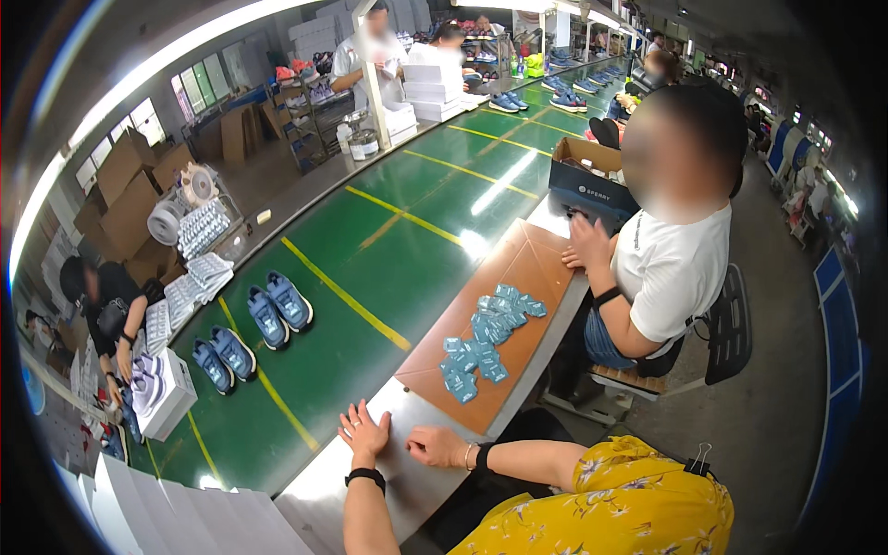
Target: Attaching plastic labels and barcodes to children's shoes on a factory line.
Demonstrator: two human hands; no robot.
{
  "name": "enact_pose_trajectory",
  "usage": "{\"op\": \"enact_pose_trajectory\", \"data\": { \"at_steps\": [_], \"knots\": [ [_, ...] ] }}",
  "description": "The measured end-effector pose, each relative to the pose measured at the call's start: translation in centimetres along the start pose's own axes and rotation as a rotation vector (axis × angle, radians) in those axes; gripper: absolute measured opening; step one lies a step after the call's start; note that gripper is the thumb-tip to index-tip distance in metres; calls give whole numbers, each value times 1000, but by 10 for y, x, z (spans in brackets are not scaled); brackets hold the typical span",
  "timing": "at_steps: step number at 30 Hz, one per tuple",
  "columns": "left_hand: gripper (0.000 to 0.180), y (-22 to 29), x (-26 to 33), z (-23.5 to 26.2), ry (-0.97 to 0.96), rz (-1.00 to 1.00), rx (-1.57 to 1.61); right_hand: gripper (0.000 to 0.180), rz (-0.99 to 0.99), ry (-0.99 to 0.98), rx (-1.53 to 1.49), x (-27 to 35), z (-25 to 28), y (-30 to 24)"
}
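My left hand lies flat on the grey metal tabletop, fingers spread and empty, with a black band on the wrist. Just to its right, my right hand rests on the same surface with its fingers loosely curled and nothing in them; its arm comes out of a yellow flowered sleeve. Beyond both hands lies a brown cardboard sheet with several small light-blue packets scattered over it, a short way from my fingertips.
A green conveyor belt with yellow lines runs along the left and carries pairs of blue shoes. A seated person in a white T-shirt works at a dark open shoebox. White folded boxes are stacked at lower left.
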State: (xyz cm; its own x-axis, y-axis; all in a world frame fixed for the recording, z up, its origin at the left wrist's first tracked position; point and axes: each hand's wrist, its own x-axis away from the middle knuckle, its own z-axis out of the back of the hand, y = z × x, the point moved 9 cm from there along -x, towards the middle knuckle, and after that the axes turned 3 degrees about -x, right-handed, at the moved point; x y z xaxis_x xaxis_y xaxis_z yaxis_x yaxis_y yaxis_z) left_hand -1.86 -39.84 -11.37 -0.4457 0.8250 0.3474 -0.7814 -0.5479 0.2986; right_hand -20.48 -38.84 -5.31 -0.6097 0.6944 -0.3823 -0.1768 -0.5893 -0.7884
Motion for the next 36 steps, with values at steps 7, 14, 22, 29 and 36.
{"op": "enact_pose_trajectory", "data": {
  "at_steps": [7,14,22,29,36],
  "knots": [
    [93,-4,-5,-3,-20,18,49,7,-15,-18,20,-3,-3,1],
    [104,9,-6,2,-10,20,32,5,-7,49,55,-5,1,10],
    [103,1,-9,-4,15,38,5,6,11,0,73,-7,-3,4],
    [102,-2,-6,-3,-1,50,9,6,-44,-30,59,-9,-11,7],
    [102,-8,-8,-6,67,30,-84,7,-17,-46,93,-8,-17,8]
  ]
}}
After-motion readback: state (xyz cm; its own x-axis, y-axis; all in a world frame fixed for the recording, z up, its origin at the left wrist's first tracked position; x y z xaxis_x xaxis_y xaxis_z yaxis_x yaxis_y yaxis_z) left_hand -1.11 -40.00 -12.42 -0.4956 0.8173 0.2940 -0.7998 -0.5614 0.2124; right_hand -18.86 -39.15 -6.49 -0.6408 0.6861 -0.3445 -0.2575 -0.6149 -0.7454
